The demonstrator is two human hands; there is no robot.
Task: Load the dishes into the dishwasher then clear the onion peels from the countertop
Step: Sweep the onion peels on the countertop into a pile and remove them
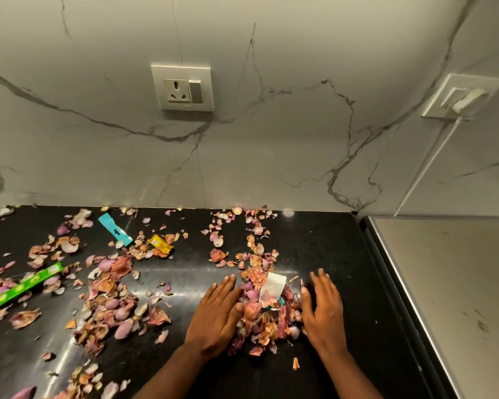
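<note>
Many onion peels (107, 306) lie scattered over the black countertop (190, 272), and a gathered pile (267, 315) of them sits between the two hands, well to the right of the loose scatter. Far left of the pile lies a green wrapper (23, 286), with a blue wrapper (116, 229) and a yellow wrapper (160, 243) nearer the wall. A white scrap of paper (272, 286) rests on top of the pile.

Such peels look very light, dry and brittle (they would probably crumble or flutter off if snatched), so I judge they are best taken from both sides at once, squeezed low against the counter and then scooped up from underneath.

Just left of the pile, the left hand (216, 315) lies flat, palm down, fingers straight and together, its thumb side pressing against the peels. Just right of the pile, the right hand (323, 309) stands more on its edge, fingers straight and slightly spread, palm facing the heap. Neither hand grasps anything; both are released and pushing. Right of that hand, a pale appliance top (444, 283) adjoins the counter.
</note>
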